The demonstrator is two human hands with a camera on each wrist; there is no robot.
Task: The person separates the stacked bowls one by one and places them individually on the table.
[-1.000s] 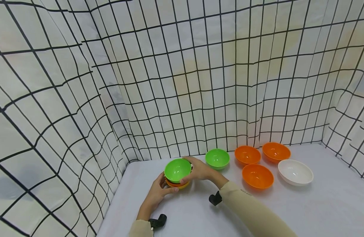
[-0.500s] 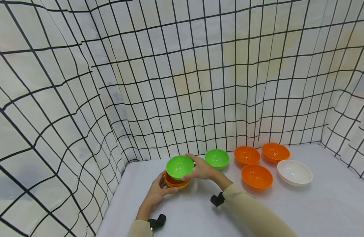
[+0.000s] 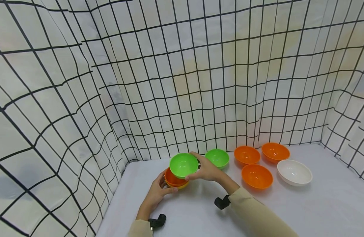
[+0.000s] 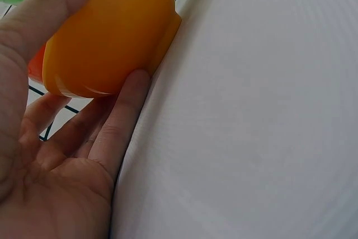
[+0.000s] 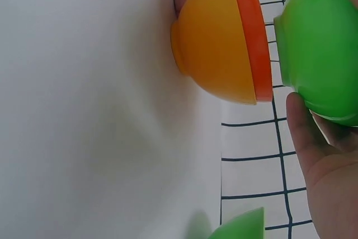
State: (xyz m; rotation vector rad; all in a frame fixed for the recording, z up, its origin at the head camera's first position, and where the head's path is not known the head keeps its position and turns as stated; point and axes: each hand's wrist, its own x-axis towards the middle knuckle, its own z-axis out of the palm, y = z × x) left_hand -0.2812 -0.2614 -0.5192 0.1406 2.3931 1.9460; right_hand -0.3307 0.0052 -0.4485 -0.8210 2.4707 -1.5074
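My right hand (image 3: 210,169) grips a green bowl (image 3: 183,165), thumb at its near side and fingers at its far rim. In the right wrist view, this green bowl (image 5: 319,48) is held just above a nested pair, with a gap under its foot. The pair is an orange bowl (image 3: 171,178) sitting inside a yellow bowl (image 3: 182,186), which stands on the table. Around the pair's left side curls my left hand (image 3: 156,192); in the left wrist view its thumb and fingers lie on opposite sides of the yellow bowl (image 4: 117,37).
Another green bowl (image 3: 217,159) stands at the back, right of my right hand. Farther right are three orange bowls (image 3: 257,176) and a white bowl (image 3: 294,172). A white cloth with black grid lines (image 3: 199,82) walls the table (image 3: 193,217) behind and at both sides.
My right hand has lifted the green bowl out of the orange one and moved it up and to the right, uncovering more of the orange interior. My left hand stays on the stack.
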